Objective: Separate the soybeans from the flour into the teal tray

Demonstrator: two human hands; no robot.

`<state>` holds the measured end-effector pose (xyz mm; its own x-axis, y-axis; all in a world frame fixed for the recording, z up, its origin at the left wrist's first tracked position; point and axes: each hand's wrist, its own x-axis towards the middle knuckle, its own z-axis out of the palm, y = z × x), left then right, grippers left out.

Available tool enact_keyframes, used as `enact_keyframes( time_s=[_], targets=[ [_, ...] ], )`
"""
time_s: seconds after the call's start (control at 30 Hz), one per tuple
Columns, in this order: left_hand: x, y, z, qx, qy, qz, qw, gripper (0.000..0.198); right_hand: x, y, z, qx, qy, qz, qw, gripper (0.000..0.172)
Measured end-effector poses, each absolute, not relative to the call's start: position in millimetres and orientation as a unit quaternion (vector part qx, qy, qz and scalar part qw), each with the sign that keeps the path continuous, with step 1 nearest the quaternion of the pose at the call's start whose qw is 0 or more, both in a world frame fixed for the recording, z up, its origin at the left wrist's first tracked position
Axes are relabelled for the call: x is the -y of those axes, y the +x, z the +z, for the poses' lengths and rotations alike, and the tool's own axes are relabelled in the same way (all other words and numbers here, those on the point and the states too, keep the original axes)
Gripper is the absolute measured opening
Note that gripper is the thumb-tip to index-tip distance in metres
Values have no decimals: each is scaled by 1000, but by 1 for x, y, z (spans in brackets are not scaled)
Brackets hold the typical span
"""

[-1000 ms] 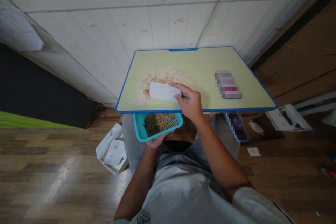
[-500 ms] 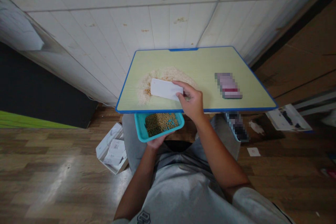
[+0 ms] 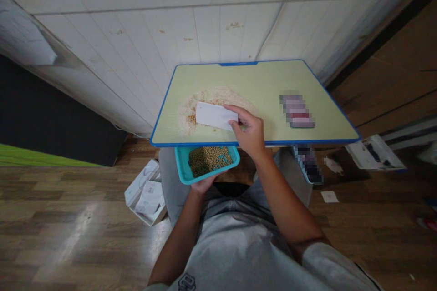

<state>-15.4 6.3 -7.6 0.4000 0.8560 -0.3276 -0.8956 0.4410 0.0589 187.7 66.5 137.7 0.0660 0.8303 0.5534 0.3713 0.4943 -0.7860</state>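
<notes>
My right hand pinches one end of a white rectangular card between thumb and fingers, just over the table top. Around and under the card lie pale rice-like grains with a few yellowish beans at its left end. Below the table's front edge, my left hand grips a turquoise plastic basket from underneath. Round tan beans fill much of the basket, and a few turquoise patches show among them. The left fingers are mostly hidden under the basket.
The light-green table has a blue rim. A pixelated pinkish object lies at its right; a pixelated phone-like object rests on my right thigh. An open white box stands on the floor at left, another white box at right.
</notes>
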Motion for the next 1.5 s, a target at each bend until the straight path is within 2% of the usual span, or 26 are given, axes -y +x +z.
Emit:
enact_keyframes(
  time_s=[0.7, 0.9, 1.5],
  targets=[
    [-7, -14, -3, -159, -56, 522, 836, 65, -65, 189, 139, 668, -451, 204, 555, 52],
    [-8, -18, -12, -113, -44, 509, 852, 67, -67, 189, 136, 648, -445, 176, 593, 51],
    [-7, -19, -19, -103, -43, 509, 854, 68, -71, 196, 134, 653, -435, 173, 595, 52]
  ],
)
